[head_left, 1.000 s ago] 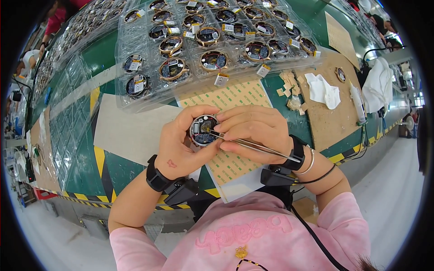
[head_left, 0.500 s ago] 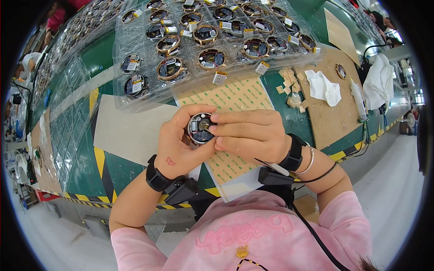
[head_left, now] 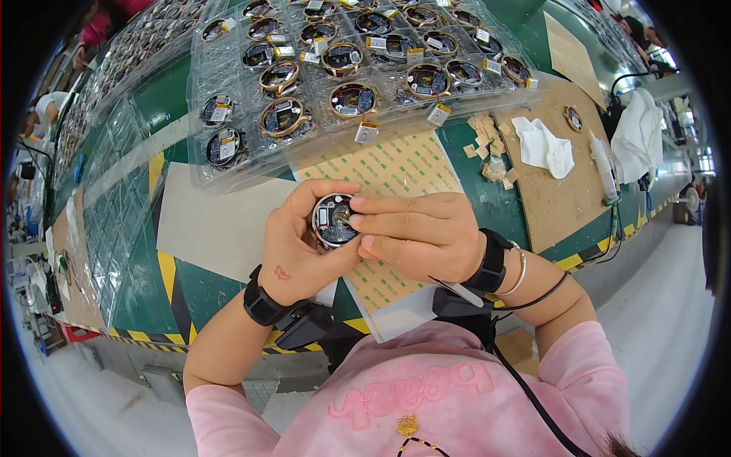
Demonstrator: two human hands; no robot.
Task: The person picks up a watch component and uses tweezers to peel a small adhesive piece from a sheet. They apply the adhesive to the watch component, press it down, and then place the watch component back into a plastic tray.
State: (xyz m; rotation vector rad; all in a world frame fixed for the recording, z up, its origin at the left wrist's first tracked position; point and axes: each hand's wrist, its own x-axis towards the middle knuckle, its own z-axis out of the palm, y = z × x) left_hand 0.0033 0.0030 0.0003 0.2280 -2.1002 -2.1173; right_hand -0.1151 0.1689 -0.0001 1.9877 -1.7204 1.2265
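My left hand (head_left: 293, 240) is closed around a round watch case (head_left: 324, 221), open side up, with its thumb and forefinger curved about the rim. Inside the silvery case a dark circuit board with small white parts shows. The fingers of my right hand (head_left: 422, 232) are pressed together over the case's right side, thumb below, and their tips cover part of the board. Whether a small part is pinched there is hidden. A slender silvery pointed tool (head_left: 461, 293) sticks out under my right hand near the wrist. Beneath both hands lies a tan adhesive sheet (head_left: 396, 293) with green print.
Beyond stands a clear plastic tray (head_left: 251, 171) of watch cases with small batteries on wires. A grey sheet (head_left: 205, 221) lies left. On a brown board (head_left: 552, 206) at right are a white cloth (head_left: 544, 148), another watch case (head_left: 572, 119) and a white tube (head_left: 605, 171); tan pads (head_left: 481, 137) lie beside it.
Both hands and the watch case have shifted very slightly left, and the case's open side shows a little more. The grips look the same.
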